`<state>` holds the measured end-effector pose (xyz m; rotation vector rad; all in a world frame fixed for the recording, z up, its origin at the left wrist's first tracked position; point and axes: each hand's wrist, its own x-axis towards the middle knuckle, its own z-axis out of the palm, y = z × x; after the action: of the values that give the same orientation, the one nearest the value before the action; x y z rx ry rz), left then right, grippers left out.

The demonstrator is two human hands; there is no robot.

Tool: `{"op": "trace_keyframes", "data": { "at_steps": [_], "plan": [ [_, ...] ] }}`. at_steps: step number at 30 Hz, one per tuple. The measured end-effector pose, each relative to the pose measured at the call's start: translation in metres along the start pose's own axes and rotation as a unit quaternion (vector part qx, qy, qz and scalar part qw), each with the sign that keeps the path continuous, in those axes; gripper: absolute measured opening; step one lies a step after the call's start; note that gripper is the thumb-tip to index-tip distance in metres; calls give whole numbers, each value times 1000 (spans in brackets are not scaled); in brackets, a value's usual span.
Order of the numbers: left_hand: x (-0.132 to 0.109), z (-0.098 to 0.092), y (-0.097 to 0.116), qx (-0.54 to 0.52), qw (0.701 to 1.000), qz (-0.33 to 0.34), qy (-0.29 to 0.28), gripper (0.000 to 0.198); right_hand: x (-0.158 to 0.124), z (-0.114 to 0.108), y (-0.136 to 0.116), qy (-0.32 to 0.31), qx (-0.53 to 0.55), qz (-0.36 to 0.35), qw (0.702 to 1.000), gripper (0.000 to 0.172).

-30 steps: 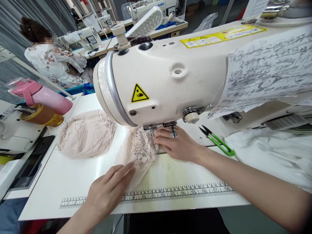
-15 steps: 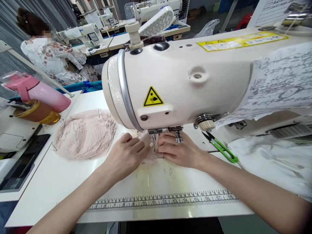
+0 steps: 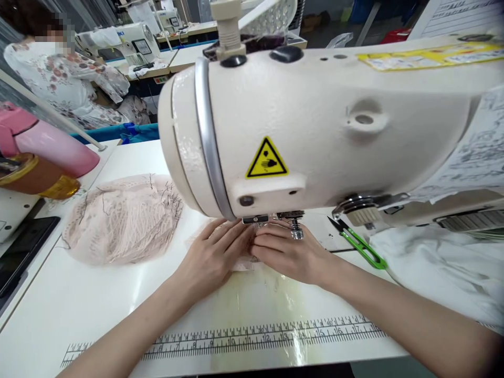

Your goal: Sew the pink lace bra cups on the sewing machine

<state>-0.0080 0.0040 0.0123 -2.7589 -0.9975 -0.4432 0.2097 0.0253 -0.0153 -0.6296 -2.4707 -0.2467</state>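
Note:
Under the head of a cream sewing machine [image 3: 315,126], a small piece of pale pink lace fabric [image 3: 244,264] lies mostly hidden by my hands. My left hand [image 3: 214,254] rests on it with the fingers stretched out flat toward the presser foot area. From the other side, my right hand [image 3: 289,249] has its fingers bent and pressed together at the lace, the tips meeting the left fingertips. The needle is hidden behind the machine head and hands. A round heap of pale pink lace pieces [image 3: 122,220] with dark thread ends lies left of my left hand.
Green thread snips [image 3: 360,244] and white cloth [image 3: 441,268] lie right of my right hand. A ruler strip [image 3: 236,338] runs along the table's front edge. At left stand a pink bottle [image 3: 59,144] and an amber cup [image 3: 43,176]. A person [image 3: 66,79] sits beyond.
My left hand has gone from a curled pinch to flat, outstretched fingers on the lace, closer to the right hand. The right hand stays nearly in place. The view has moved nearer the machine.

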Motion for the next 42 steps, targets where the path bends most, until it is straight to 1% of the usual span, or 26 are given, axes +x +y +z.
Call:
{"op": "trace_keyframes", "data": {
  "at_steps": [2, 5, 11, 17, 22, 30, 33, 36, 38, 42],
  "plan": [
    [-2, 6, -1, -17, 999, -7, -34, 44, 0, 1, 0, 13, 1, -13, 1000, 22],
    [-5, 11, -3, -28, 998, -8, -54, 46, -1, 2, 0, 15, 0, -20, 1000, 20],
    [-6, 11, -4, -32, 998, -13, -53, 49, 1, -1, 0, 17, -3, -46, 999, 21],
    [-6, 11, -9, -47, 998, -8, -33, 53, 5, -3, -2, 32, -8, -52, 998, 18],
    [-6, 10, -14, -60, 998, -7, -33, 60, 6, 0, -4, 22, 0, -58, 998, 18],
    [-7, 9, -19, -72, 996, -18, -49, 62, 8, 4, -9, -5, 23, -38, 999, 19],
    [-7, 8, -20, -74, 995, -23, -55, 63, 9, 5, -9, -1, 27, -37, 999, 17],
    [-6, 8, -20, -73, 995, -29, -60, 66, 9, 6, -8, 3, 10, -42, 999, 20],
    [-6, 9, -19, -66, 996, -31, -59, 67, 9, 6, -7, 10, -7, -43, 999, 22],
    [-4, 9, -18, -44, 997, -26, -51, 65, 10, 6, -5, 23, -19, -49, 998, 21]
  ]
}}
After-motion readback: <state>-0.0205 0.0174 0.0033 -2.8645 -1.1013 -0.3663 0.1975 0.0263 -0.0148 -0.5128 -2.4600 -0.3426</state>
